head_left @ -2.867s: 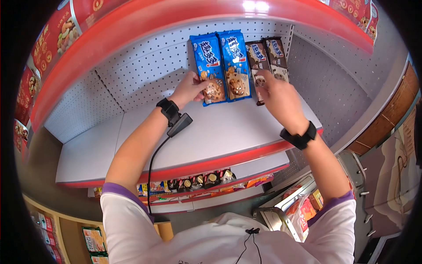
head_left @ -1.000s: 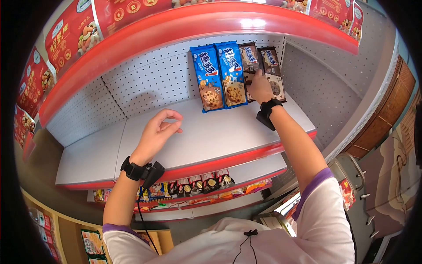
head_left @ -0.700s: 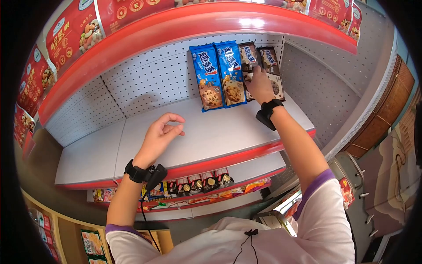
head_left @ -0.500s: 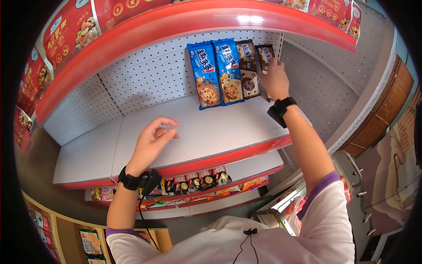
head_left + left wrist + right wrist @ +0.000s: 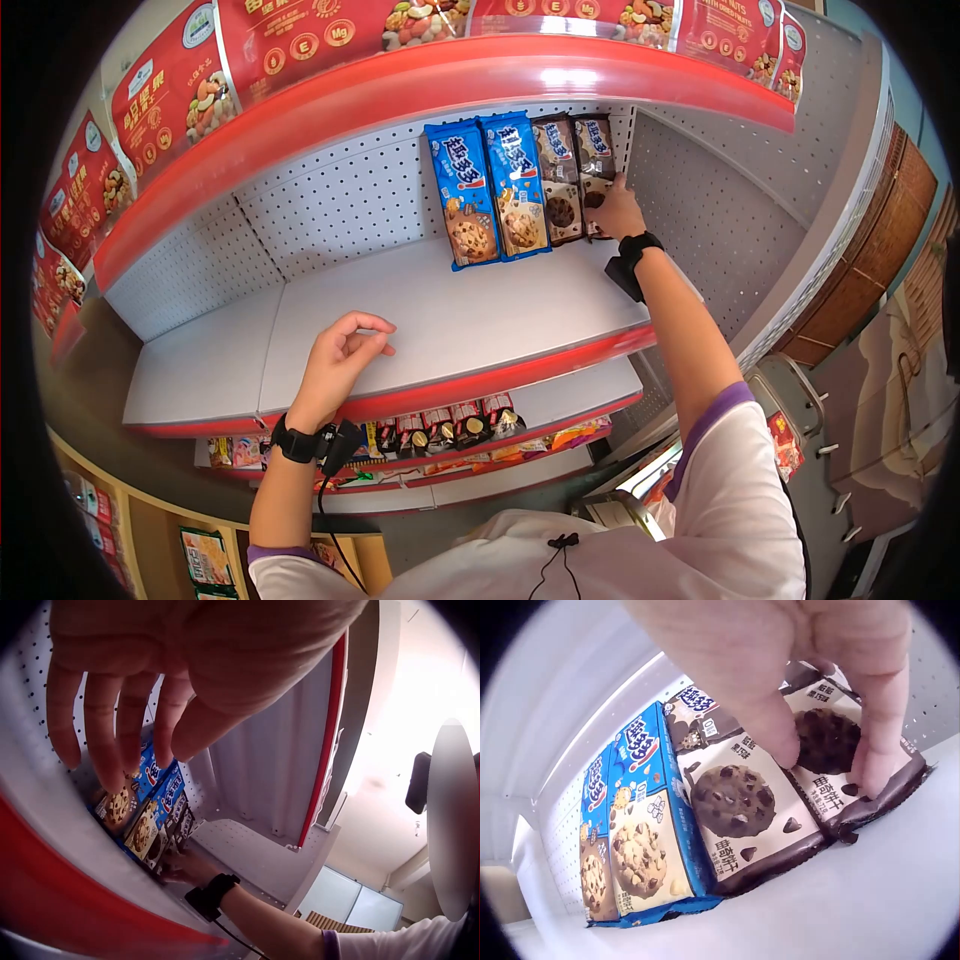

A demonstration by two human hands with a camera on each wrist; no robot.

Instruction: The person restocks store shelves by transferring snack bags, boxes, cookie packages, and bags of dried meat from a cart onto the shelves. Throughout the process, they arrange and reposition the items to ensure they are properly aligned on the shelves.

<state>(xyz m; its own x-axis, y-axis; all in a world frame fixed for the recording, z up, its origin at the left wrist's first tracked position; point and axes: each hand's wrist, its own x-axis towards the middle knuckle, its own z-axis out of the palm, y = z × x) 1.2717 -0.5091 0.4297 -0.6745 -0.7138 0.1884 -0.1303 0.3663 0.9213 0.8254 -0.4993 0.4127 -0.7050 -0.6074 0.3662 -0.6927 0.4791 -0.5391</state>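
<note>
Two blue cookie packs (image 5: 465, 190) (image 5: 517, 185) stand side by side, leaning back on the shelf. Right of them are two brown packs, one (image 5: 558, 180) beside the blue ones and a rightmost one (image 5: 594, 150). My right hand (image 5: 617, 212) grips the lower part of the rightmost brown pack (image 5: 826, 742), thumb at its left and fingers at its right in the right wrist view. My left hand (image 5: 338, 362) hangs above the shelf's front, fingers loosely curled, holding nothing; its fingers (image 5: 101, 727) show large in the left wrist view.
Above runs a red-edged shelf (image 5: 400, 75) with red nut bags (image 5: 170, 95). Snack packs (image 5: 440, 428) fill part of the lower shelf. A perforated side panel (image 5: 700, 210) stands at the right, and wooden shelving (image 5: 160, 510) at the lower left.
My right hand has gone from the left brown pack to the rightmost one, which now stands closer against its neighbour. My left hand has left the blue packs and come down towards the shelf's front.
</note>
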